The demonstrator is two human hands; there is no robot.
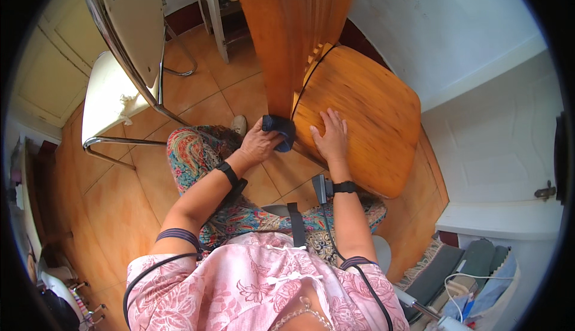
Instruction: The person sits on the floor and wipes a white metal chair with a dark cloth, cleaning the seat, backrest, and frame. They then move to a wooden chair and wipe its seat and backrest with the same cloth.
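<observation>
A dark blue cloth (279, 132) is folded in my left hand (259, 144), close to the lower edge of a tall wooden panel (280, 48). This panel, with upright slats beside it, meets a broad round-cornered wooden board (368, 115); together they look like a wooden chair's back and seat. My right hand (331, 137) lies on the board's near left part, fingers spread, gripping nothing. A thin black line (310, 77), perhaps a cord, follows the board's edge by the slats. Straps circle both my wrists.
A cream chair (112, 84) with a chrome tube frame stands at left on the tiled floor (117, 196). A pale wall (449, 30) and white door (498, 151) close off the right. Folded textiles (467, 268) and a white cable (451, 281) lie lower right. A small shelf (218, 16) stands behind.
</observation>
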